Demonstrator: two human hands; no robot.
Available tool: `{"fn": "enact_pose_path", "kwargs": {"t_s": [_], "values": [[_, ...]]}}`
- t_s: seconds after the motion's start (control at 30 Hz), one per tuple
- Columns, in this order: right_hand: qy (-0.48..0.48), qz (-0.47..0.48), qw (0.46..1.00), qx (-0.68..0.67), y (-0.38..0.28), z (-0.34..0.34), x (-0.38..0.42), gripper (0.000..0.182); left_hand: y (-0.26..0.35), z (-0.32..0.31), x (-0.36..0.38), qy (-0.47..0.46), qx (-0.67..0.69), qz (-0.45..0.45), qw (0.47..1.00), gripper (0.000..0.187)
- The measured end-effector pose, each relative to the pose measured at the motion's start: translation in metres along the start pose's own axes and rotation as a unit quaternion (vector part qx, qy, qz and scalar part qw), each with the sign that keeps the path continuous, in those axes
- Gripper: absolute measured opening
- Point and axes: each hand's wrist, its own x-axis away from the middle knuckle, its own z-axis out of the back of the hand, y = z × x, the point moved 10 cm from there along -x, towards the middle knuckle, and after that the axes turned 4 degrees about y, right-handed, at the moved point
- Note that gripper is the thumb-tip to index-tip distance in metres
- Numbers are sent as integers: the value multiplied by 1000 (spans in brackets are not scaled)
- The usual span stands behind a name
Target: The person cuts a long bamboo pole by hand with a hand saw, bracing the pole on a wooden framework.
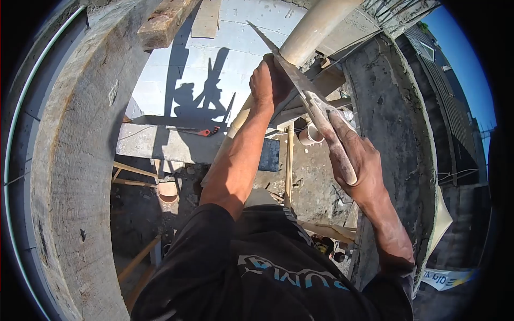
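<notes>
A hand saw (298, 78) slants across the upper middle, its toothed blade over a thick bamboo pole (315, 29). The saw's worn wooden handle is in my right hand (360, 158), with the fingers wrapped around it. Close beside the blade, my left hand (264, 81) is closed on the bamboo pole, its fingertips hidden behind the pole and blade. The pole runs from the top edge down to the left, partly covered by my left forearm.
A small saw with a red handle (208, 131) lies on the concrete ledge (182, 143). Far below on the ground stand one bucket (310, 136) and another bucket (167, 191). A rough concrete beam (388, 134) borders the right; a thick weathered plank (80, 160) curves along the left.
</notes>
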Motion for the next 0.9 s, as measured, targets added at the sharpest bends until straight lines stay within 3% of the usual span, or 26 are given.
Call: {"fn": "enact_pose_path", "kwargs": {"t_s": [0.03, 0.07, 0.2, 0.23, 0.33, 0.37, 0.47, 0.53, 0.63, 0.73, 0.8, 0.83, 0.87, 0.9], "values": [[-23, -39, 998, -32, 3, -17, -37, 48, 6, 4, 1, -11, 21, -24, 999, 48], [-48, -30, 998, 36, -2, -30, -60, 47, 17, 11, -9, -17, 44, -55, 997, 50], [67, 178, 982, 0, 22, -49, -45, 53, 16, 32, -23, -1, -20, -81, 996, 38], [67, 192, 979, -15, 28, -47, -45, 55, 19, 31, -19, -12, -20, -87, 996, 37], [7, 111, 994, 1, 33, -38, -42, 54, 31, 13, -19, -43, 0, -137, 990, 39], [-41, 11, 999, -32, 25, -35, -40, 55, 31, 8, -20, -47, 10, -104, 993, 39], [-11, -48, 999, 7, -7, 6, 9, 56, 32, 5, -19, -68, -26, -55, 996, 40], [-10, -35, 999, 22, -1, 18, 49, 58, 18, -10, -20, -59, 6, -46, 997, 41], [-25, -44, 998, 37, 3, 32, 91, 62, -3, -35, -24, -110, 161, 18, 981, 39], [-38, -13, 998, 52, 1, 25, 80, 64, 14, -13, -20, -59, 47, -49, 996, 35], [15, 40, 998, 42, -2, 18, 39, 56, 21, -17, -21, -94, 36, -37, 994, 35], [12, -36, 999, -34, 13, 9, 0, 50, 36, -21, -9, -121, 37, -55, 990, 36], [-33, -67, 997, 30, 8, -10, -20, 49, 36, -28, 14, -122, -26, -138, 983, 38], [-32, -70, 995, 65, -3, -22, -32, 50, 15, -32, 4, -97, 46, -86, 990, 48]]}}
